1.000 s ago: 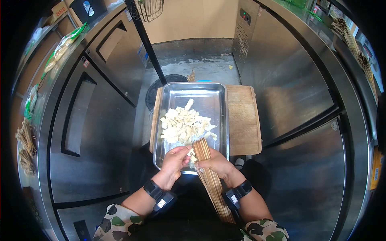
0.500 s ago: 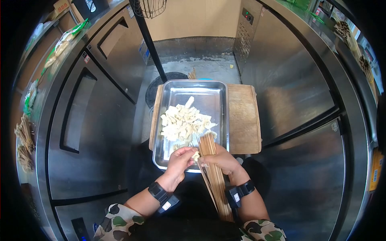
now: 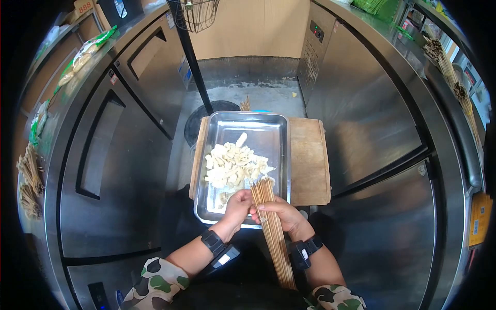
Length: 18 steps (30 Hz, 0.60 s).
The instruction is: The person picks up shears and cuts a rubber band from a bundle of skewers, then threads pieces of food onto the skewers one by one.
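My right hand (image 3: 289, 218) is wrapped round a thick bundle of thin wooden skewers (image 3: 276, 243), its thumb across the front. The bundle slants from my lap up to the near part of a metal tray (image 3: 263, 132). My left hand (image 3: 237, 207) is closed at the bundle's left side, fingertips close to the right-hand fingers. What the left fingers pinch is hidden, and I cannot tell what it is. Pale cream-coloured food pieces (image 3: 235, 164) lie heaped in the tray, just beyond both hands.
The tray rests on a wooden board (image 3: 310, 160). Steel cabinets stand on the left (image 3: 119, 170) and right (image 3: 372, 103). A black round container (image 3: 199, 121) is behind the board, beside a black pole (image 3: 194, 62). More skewer bundles (image 3: 30, 170) lie on the left counter.
My left hand has moved right, against the skewer bundle. The pale piece and separate skewer seen at its fingertips are out of sight. The view has shifted slightly.
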Motion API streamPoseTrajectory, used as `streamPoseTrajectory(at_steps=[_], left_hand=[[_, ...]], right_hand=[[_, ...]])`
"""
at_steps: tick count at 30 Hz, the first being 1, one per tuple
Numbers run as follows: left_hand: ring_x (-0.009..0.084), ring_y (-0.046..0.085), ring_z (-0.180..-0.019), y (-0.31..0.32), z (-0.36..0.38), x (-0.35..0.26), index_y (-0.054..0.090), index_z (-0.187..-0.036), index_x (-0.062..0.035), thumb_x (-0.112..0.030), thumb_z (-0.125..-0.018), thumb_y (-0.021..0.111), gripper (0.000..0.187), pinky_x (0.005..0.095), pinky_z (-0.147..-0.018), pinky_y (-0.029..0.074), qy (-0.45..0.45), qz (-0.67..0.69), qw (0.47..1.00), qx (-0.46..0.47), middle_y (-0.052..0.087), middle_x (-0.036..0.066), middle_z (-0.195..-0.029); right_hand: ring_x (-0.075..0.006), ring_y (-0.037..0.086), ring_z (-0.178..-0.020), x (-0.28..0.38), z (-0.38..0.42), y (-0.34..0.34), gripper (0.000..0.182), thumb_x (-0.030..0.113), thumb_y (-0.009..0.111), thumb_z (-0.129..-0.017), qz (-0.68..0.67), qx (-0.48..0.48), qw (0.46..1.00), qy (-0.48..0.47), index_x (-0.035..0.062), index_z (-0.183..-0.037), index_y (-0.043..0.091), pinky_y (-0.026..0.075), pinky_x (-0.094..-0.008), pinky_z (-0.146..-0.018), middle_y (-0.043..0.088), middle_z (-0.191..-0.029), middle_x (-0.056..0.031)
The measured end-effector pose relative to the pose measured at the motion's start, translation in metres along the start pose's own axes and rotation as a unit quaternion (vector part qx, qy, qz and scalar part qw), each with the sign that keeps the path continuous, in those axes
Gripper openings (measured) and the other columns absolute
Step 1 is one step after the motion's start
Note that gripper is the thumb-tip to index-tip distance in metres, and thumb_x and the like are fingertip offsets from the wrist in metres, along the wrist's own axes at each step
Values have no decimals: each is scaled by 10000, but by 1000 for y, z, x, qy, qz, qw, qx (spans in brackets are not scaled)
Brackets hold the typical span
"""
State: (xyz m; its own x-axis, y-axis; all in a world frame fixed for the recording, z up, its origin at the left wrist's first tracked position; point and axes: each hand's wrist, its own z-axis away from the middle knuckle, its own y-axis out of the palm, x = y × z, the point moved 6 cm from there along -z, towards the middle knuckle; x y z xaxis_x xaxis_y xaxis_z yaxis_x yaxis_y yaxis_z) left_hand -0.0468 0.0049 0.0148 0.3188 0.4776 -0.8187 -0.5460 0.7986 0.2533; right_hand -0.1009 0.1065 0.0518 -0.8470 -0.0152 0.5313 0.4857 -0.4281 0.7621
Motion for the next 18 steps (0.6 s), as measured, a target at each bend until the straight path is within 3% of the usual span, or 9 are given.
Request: streamPoseTrajectory(at_steps=[3, 4, 8, 11, 15, 18], left_hand=[[47, 482, -642, -12, 12, -17, 579, -926, -43, -130, -915, 511, 111, 187, -581, 410, 67, 42, 996, -52, 551, -7, -765], [42, 467, -661, -16, 14, -19, 579, -920, -63, -186, -922, 520, 136, 179, -596, 403, 67, 34, 996, -44, 542, -22, -759], [59, 504, -637, -8, 39, -40, 565, -896, -65, -171, -897, 573, 106, 189, -590, 421, 144, -23, 989, -23, 553, -15, -734], [60, 525, -642, 15, 58, -46, 558, -879, -50, -82, -837, 644, 102, 190, -625, 450, 136, -47, 986, 87, 567, -15, -739], [66, 568, -675, 20, 68, -56, 585, -848, -23, -12, -754, 704, 152, 202, -614, 480, 280, -252, 925, 51, 561, 8, -769], [119, 592, -651, 28, 78, -60, 602, -826, -17, -13, -722, 713, 152, 231, -588, 494, 316, -322, 891, 56, 568, 53, -782]], right_hand=[[-198, 640, -777, 0, -2, 2, 324, 80, 617, -795, 28, -12, 1000, 0, -17, -1091, 531, 533, -302, -706, 637, -884, -112], [-195, 640, -780, 1, -1, 2, 312, 83, 619, -795, 34, -17, 999, -2, -15, -1080, 540, 531, -299, -708, 637, -886, -108], [-185, 635, -780, -2, -2, -4, 285, 87, 615, -795, 47, -43, 998, -3, -17, -1054, 555, 528, -296, -700, 634, -881, -101], [-156, 624, -735, 0, 0, 0, 201, 84, 616, -802, 48, -19, 998, -21, -7, -979, 588, 509, -272, -673, 629, -830, -89], [-146, 618, -719, -1, 0, -6, 195, 103, 623, -804, 29, -48, 998, -34, 3, -967, 589, 506, -266, -645, 622, -825, -73], [-147, 619, -717, -2, 1, -6, 198, 110, 629, -804, 10, -35, 999, -29, 6, -968, 589, 508, -263, -627, 621, -827, -70]])
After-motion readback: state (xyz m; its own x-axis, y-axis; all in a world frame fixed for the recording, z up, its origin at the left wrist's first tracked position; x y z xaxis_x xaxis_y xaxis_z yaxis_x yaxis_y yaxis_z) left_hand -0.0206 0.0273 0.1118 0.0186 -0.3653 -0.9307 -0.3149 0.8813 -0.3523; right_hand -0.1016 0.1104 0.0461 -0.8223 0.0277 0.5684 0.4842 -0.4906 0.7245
